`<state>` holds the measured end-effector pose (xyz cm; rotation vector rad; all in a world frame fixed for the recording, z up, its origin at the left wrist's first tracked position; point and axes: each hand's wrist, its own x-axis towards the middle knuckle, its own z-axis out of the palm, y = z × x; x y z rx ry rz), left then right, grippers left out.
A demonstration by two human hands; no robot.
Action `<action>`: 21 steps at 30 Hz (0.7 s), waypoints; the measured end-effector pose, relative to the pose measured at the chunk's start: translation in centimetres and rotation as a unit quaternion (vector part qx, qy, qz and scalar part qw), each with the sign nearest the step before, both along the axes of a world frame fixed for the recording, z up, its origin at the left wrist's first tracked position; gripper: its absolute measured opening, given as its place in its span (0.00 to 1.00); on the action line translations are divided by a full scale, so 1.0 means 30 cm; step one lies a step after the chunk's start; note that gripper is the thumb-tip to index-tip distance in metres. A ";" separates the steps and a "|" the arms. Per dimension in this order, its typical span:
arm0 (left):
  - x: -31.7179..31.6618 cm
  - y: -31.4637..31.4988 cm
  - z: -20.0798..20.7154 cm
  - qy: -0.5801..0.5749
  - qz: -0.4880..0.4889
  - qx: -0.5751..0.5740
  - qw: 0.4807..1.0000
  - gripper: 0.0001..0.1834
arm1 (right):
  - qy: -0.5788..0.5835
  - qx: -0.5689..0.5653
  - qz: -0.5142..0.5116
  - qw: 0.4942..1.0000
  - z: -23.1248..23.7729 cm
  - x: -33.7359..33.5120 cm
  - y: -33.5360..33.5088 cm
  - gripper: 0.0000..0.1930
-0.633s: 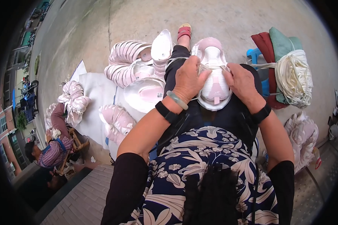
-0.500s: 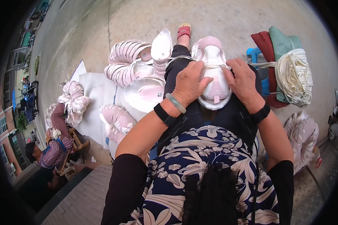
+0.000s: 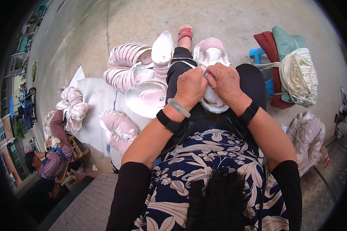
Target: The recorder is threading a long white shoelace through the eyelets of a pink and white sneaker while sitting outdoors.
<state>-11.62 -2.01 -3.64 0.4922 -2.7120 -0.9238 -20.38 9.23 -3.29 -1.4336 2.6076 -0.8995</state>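
Note:
A pink-and-white shoe upper (image 3: 210, 45) with a mesh middle lies on my lap, its pale edges showing beneath. A white cord (image 3: 183, 60) runs over my left thigh to this upper. My left hand (image 3: 191, 86) is closed at the upper's left side, its fingers pinching the cord. My right hand (image 3: 226, 81) is closed right beside it, over the mesh, with its fingertips against the left hand's. Between them a bit of white shows; the exact grip is partly hidden by the fingers.
Left of my leg stand stacked shoe uppers (image 3: 123, 57) and tied bundles (image 3: 119, 129) on a white sheet (image 3: 98, 94). To the right, a blue stool (image 3: 258, 56) bears folded cloths and a cord hank (image 3: 300, 77). Another bundle (image 3: 306, 140) lies at right; a seated person (image 3: 54, 161) works at far left.
My hands have come together from either side of the upper. The right hand moved left across the mesh to meet the left; both are now closed tightly. The view shifted slightly.

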 end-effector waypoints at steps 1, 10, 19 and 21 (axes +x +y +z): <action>0.000 -0.004 0.000 0.003 -0.004 0.018 1.000 0.06 | 0.001 0.002 0.000 1.000 -0.004 0.001 -0.002 0.03; 0.002 -0.049 -0.021 0.004 -0.016 0.093 0.996 0.11 | 0.032 0.017 -0.020 0.999 -0.039 0.032 -0.033 0.04; 0.015 -0.053 -0.036 0.023 -0.024 0.101 0.994 0.12 | 0.085 0.051 -0.033 0.995 -0.052 0.062 -0.053 0.04; 0.017 -0.045 -0.037 0.022 -0.012 0.111 0.993 0.11 | 0.068 0.081 -0.034 0.994 -0.031 0.067 -0.064 0.04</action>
